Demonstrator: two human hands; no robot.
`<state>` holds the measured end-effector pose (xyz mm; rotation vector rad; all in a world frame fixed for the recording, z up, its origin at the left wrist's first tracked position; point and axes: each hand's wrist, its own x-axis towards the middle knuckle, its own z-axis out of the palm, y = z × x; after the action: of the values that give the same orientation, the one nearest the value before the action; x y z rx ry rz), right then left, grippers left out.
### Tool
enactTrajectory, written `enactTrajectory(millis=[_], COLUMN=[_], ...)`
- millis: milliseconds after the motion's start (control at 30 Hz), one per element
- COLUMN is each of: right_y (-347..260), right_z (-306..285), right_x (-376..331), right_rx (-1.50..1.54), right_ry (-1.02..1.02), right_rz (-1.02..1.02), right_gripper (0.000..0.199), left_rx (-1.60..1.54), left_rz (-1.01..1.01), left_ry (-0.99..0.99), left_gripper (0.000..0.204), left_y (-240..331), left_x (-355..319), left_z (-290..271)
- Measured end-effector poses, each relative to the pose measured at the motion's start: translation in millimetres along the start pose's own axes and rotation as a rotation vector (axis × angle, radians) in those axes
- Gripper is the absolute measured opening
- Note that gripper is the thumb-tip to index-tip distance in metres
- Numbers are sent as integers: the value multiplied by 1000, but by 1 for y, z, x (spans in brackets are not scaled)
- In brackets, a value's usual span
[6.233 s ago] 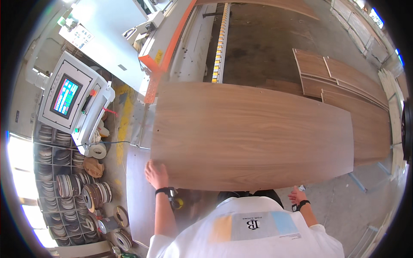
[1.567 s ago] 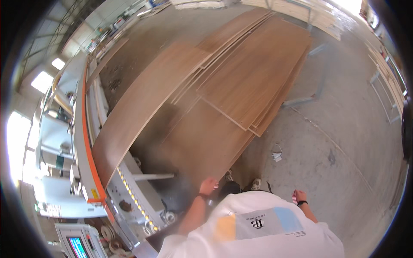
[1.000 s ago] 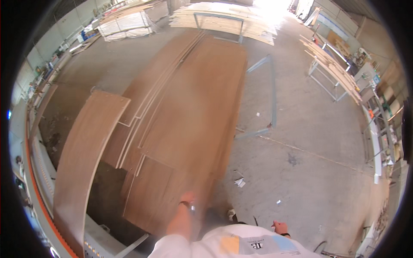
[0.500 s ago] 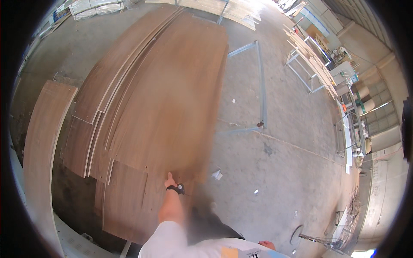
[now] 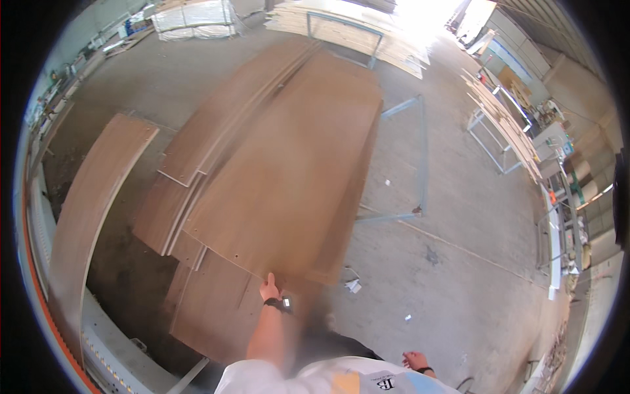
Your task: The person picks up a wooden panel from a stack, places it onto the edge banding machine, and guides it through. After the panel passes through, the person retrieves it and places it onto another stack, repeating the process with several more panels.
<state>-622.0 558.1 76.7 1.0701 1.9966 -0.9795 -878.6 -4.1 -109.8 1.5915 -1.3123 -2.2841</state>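
Observation:
My left hand [image 5: 269, 289] grips the near edge of a large brown wood panel [image 5: 282, 164], its thumb on top and its other fingers hidden. A dark band, the wrist strap, circles that wrist. This panel lies uppermost on a stack of similar boards, with a lower panel [image 5: 216, 299] sticking out beneath its near edge. Small holes show along the panel's near edge. Low at the right, beside my body, my right hand [image 5: 415, 360] hangs free with its fingers apart, touching nothing.
A long narrow brown board [image 5: 98, 210] lies on the left beside a pale machine bed [image 5: 108, 358]. Right of the stack, a blue-grey metal frame [image 5: 423, 157] stands on the concrete floor. Timber strips cover a rack [image 5: 502, 125] farther right. Pale boards [image 5: 407, 49] are piled at the back.
My view has shifted, so the stack appears farther right and lower. My left hand stays at the panel's edge. My right hand has come further into view at the lower right.

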Motion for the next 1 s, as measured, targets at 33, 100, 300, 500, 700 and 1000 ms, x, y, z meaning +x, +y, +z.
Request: enactTrajectory(millis=[33,100,300,500,700,1000], right_y=[-17,-58,-234,-360,-393,-285], right_z=[-3,-9,19,86,150,185], right_x=[24,68,136,160,164,96], right_rx=[36,5,-130,-27,109,-56], right_ry=[-25,-98,-127,-173,-361,-281], right_rz=[1,-135,-554,-809,-560,-516], right_gripper=[29,28,29,35,55,53], left_rx=[-10,48,134,-173,83,-222], left_rz=[24,24,148,90,397,187], left_ry=[18,36,306,434,570,721], left_gripper=[38,40,36,27,36,45], left_y=[11,32,29,-26,-104,-140], left_x=[-14,-45,-151,-268,-357,-514], left_z=[-11,-38,-124,-195,-302,-377])
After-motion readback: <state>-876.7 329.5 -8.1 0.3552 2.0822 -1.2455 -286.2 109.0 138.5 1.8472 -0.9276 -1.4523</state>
